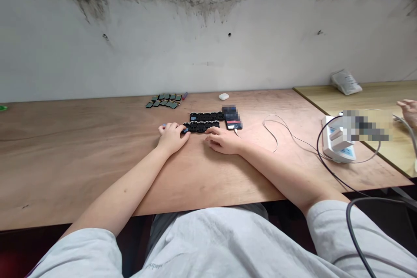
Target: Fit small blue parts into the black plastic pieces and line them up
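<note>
Two rows of small black parts lie on the wooden table [81,152]: a near row [201,126] and a far row [207,116]. My left hand [172,137] rests at the near row's left end, its fingers curled around something small with a blue tip that I cannot make out. My right hand [223,140] lies just right of that row, fingers bent and pressed to the table beside the parts. A group of several small green chips [164,100] sits further back on the left.
A phone [233,121] on a white cable [276,132] lies right of the rows. A white earbud case [223,96] sits behind. A white power strip [337,143] with black cords is at right. Another person's hand [408,110] shows at the right edge.
</note>
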{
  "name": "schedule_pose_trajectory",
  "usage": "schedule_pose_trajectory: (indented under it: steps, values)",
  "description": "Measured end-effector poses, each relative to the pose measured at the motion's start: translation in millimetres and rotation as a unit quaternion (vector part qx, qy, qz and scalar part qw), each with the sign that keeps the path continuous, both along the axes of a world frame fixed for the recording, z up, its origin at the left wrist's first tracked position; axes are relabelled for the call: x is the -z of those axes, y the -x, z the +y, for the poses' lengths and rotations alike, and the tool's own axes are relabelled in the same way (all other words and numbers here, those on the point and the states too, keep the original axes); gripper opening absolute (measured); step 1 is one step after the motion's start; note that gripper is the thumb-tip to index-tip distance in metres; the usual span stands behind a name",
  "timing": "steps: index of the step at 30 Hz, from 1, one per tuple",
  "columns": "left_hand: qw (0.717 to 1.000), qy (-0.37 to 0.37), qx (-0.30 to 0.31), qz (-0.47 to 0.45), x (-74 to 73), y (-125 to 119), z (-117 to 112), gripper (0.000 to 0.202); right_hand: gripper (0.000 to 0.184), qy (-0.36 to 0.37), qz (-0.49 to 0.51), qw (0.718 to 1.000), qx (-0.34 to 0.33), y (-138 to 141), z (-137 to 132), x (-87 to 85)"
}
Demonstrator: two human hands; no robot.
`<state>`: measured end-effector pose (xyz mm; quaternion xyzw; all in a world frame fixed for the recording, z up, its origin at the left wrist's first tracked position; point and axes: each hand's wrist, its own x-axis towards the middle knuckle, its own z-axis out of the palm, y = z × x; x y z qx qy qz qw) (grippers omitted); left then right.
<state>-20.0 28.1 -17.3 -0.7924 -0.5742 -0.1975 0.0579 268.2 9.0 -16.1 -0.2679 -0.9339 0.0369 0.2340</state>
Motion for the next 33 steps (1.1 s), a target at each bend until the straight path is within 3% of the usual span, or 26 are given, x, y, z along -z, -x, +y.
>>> schedule_pose_trajectory:
  steps: [6, 14, 21, 24, 27, 33]
  values:
    - [0.998, 0.022, 0.063, 0.005, -1.5, 1, -2, 0.037, 0.022, -0.006, -0.003, 1.000, 0.009, 0, 0, 0.1]
    - [0.994, 0.041, 0.106, -0.005, -0.2, 2, -1, 0.043, 0.021, -0.020, -0.021, 0.997, 0.073, 0, 2, 3.9]
    - [0.989, 0.056, 0.135, -0.001, -1.5, 1, -1, 0.050, 0.035, -0.014, -0.030, 0.966, 0.257, 3, 3, 3.2]
    - [0.989, 0.062, 0.136, -0.011, -3.2, 1, -1, 0.053, 0.046, -0.009, -0.037, 0.951, 0.306, 3, 4, 3.8]
    - [0.993, 0.058, 0.094, -0.031, -5.8, 6, 3, 0.053, 0.057, -0.008, -0.046, 0.948, 0.315, 2, 7, 4.7]
    - [0.993, 0.030, -0.108, -0.038, -4.4, 45, 29, 0.041, 0.077, 0.023, -0.078, 0.945, 0.318, 2, 19, 4.1]
